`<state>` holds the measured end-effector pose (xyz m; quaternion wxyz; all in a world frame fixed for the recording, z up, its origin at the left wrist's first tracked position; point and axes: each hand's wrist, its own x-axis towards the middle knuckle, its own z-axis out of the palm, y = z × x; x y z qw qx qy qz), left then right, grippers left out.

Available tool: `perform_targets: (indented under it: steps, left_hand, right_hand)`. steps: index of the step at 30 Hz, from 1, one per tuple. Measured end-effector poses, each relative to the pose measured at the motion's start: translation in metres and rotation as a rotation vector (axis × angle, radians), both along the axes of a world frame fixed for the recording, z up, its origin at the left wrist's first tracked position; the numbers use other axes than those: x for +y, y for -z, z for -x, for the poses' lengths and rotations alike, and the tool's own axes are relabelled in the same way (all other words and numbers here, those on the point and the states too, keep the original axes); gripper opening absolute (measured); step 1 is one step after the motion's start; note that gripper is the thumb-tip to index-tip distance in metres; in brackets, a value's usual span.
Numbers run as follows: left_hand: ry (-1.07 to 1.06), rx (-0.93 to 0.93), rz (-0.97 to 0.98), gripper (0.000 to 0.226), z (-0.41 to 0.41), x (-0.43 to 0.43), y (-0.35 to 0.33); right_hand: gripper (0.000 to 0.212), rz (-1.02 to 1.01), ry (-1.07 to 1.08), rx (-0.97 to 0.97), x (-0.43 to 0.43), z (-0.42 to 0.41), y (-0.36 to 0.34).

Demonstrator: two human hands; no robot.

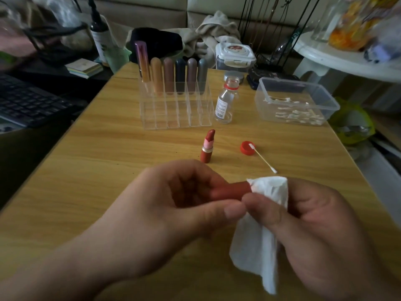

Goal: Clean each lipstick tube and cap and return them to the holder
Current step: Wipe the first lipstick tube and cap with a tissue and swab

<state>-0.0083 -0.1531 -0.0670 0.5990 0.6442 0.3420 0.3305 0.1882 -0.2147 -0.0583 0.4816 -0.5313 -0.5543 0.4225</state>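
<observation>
Red cap (230, 191) is gripped in the left hand (173, 205); the right hand (314, 224) pinches a tissue (260, 227) over its end. Its tube (207, 146) stands uncapped before the holder (178, 118), six others (169, 74) inside; recapping and returning seem left.

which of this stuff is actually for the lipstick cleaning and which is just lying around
For the job: lipstick cap in the left hand, white tissue in the right hand, open lipstick, clear holder, liquid bottle, red lid, cotton swab, swab tub.
Lying about: keyboard, sticky notes, dark bottle, clip-lid box, crumpled cloth.
</observation>
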Motion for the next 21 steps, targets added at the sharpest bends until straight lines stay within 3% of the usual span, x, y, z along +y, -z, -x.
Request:
perform_targets:
  steps: [3, 5, 7, 9, 12, 16, 18, 21]
  left_hand:
    - [0.186, -0.100, 0.456, 0.054, 0.000, 0.002, -0.006]
    - [0.208, -0.162, 0.592, 0.051, -0.003, -0.002, -0.005]
    - [0.188, -0.212, 0.607, 0.044, -0.005, -0.003, -0.002]
    - [0.108, -0.161, 0.446, 0.034, -0.005, -0.003, -0.003]
    - [-0.067, -0.084, 0.088, 0.018, -0.004, -0.005, -0.002]
    - [-0.171, 0.080, -0.595, 0.019, 0.000, -0.006, 0.003]
    - [-0.118, 0.108, -0.752, 0.020, 0.002, -0.004, 0.009]
    - [-0.140, 0.075, -0.535, 0.022, 0.003, -0.010, 0.009]
  right_hand:
    - [0.006, -0.320, 0.012, -0.292, -0.002, 0.001, 0.005]
    - [0.006, -0.389, -0.030, -0.320, -0.001, 0.000, 0.008]
    - [0.008, -0.398, -0.037, -0.304, 0.000, -0.001, 0.009]
    - [0.013, -0.311, -0.034, -0.238, 0.000, -0.001, 0.010]
    - [0.024, 0.044, -0.148, 0.120, 0.001, 0.000, 0.010]
    - [0.028, 0.309, -0.237, 0.556, 0.004, 0.001, 0.005]
    - [0.030, 0.303, -0.218, 0.499, 0.005, -0.002, 0.003]
    - [0.029, 0.189, -0.181, 0.211, 0.004, -0.004, -0.001]
